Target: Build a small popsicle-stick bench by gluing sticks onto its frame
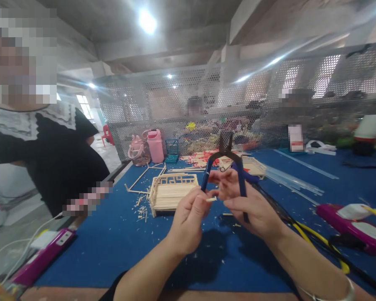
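your left hand (188, 219) has its thumb and forefinger closed on a short piece of stick (211, 200), which pokes out past the fingertips toward your other hand. your right hand (253, 209) is loosely curled around one handle of the blue-handled pliers (242, 179), whose handles stand spread and whose jaws point up, parted, with nothing between them; whether your left fingers touch the other handle, you cannot tell from here. the stick is below the jaws, well apart from them. just beyond your left hand, the slatted wooden piece (172, 196) stands on the blue table (113, 255), its slats laid and its patterned back rail up, so that one looks mostly built. the short stick belongs to no assembly yet, so fitting work seems left. farther out, pale offcuts (141, 211) lie to the left, a thin open frame (138, 179) looks only outlined, and a heap of red-marked sticks (200, 159) seems unused.
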Demonstrator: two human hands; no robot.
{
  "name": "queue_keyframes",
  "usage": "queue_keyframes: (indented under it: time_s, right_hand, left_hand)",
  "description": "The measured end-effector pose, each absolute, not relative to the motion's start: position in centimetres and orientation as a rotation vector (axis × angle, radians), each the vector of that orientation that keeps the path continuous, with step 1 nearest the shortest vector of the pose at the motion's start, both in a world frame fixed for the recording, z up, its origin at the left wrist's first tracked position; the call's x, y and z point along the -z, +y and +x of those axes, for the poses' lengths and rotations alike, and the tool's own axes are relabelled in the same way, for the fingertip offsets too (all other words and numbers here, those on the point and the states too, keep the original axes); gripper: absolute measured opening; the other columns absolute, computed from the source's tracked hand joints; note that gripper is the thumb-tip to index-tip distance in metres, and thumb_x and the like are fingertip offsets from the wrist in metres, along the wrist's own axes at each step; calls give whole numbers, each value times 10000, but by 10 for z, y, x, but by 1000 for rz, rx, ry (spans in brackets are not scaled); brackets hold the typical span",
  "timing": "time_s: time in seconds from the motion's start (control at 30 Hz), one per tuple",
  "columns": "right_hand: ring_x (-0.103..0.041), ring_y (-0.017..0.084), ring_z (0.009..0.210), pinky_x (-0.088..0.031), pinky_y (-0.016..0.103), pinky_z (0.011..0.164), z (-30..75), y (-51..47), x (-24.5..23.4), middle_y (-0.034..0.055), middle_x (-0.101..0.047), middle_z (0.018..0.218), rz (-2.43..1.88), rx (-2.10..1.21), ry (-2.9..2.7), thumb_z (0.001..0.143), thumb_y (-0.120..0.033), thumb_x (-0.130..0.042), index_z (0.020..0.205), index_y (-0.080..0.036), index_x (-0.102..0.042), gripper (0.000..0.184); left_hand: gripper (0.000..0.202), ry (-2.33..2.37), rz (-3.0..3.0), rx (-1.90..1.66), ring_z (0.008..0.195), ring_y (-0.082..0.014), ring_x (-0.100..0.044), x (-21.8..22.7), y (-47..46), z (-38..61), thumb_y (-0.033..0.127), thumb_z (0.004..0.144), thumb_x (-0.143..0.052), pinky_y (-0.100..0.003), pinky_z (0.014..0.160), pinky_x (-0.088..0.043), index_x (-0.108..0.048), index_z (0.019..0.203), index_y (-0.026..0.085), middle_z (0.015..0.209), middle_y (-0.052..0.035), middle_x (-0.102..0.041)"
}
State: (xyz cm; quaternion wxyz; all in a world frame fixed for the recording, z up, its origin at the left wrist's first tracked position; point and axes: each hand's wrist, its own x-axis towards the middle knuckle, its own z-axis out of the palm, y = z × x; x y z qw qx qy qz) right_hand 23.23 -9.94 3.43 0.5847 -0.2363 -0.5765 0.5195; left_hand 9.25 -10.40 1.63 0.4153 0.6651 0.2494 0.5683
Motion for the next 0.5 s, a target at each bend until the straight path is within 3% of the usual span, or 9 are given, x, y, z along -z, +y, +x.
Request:
queue_keyframes:
  time_s: [0.13,0.27,0.43,0.5]
  right_hand:
    - [-529,227,1031,-417,346,838,222,-100,-29,45,-615,1075,-462,-1581,-1441,498,-170,-561,1036,-245,-607,546]
    - [-546,211,993,-438,312,816,219,-102,-30,16,-622,1087,-469,-1544,-1385,475,-103,-520,1046,-260,-628,602]
    - [-530,244,1041,-432,352,870,222,-99,-38,25,-629,996,-501,-1323,-1289,456,-99,-509,728,-241,-611,324]
    - [-539,239,996,-440,355,829,228,-96,-40,31,-621,961,-575,-1225,-1256,470,-117,-505,727,-233,-585,293]
  left_hand:
    - [433,615,1835,-1289,603,-131,-389,-14,-112,98,530,870,-362,-277,616,-352,-441,604,199,624,-6,-428]
    - [434,633,1911,-1262,626,-135,-405,-14,-111,98,529,874,-345,-274,647,-360,-422,604,199,640,-7,-444]
    - [434,713,1901,-1335,712,-160,-471,-19,-99,94,530,856,-385,-289,713,-392,-438,583,198,691,-31,-505]
    - [412,845,1777,-1511,762,-165,-494,-22,-93,90,525,846,-409,-287,720,-400,-481,614,193,781,-49,-546]
